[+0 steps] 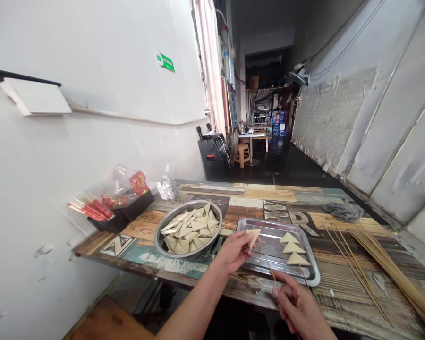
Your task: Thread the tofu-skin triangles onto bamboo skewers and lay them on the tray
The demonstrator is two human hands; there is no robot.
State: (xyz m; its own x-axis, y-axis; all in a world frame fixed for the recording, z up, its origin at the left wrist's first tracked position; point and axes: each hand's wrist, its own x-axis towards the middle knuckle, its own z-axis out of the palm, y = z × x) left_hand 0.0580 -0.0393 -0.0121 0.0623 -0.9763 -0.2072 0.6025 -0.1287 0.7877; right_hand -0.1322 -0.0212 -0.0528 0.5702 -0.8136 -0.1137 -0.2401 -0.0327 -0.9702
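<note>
My left hand (235, 250) pinches a pale tofu triangle (254, 237) between thumb and fingers, above the left side of a metal tray (313, 252). A thin bamboo skewer (267, 259) slants up from my right hand (294, 300), whose fingers are closed on it. The skewer's upper end meets the triangle; how deep it goes in, I cannot tell. On the tray's right side lie three tofu triangles (297, 259) in a row on another skewer. Left of my left hand stands a round metal bowl (157, 240) heaped with more such triangles.
Loose skewers (357, 271) and a thick skewer bundle (393, 269) lie at the table's right. Grey gloves (343, 211) rest behind them. A black box (127, 215) with red-wrapped chopsticks (97, 209) and a clear plastic item (167, 186) stand by the left wall.
</note>
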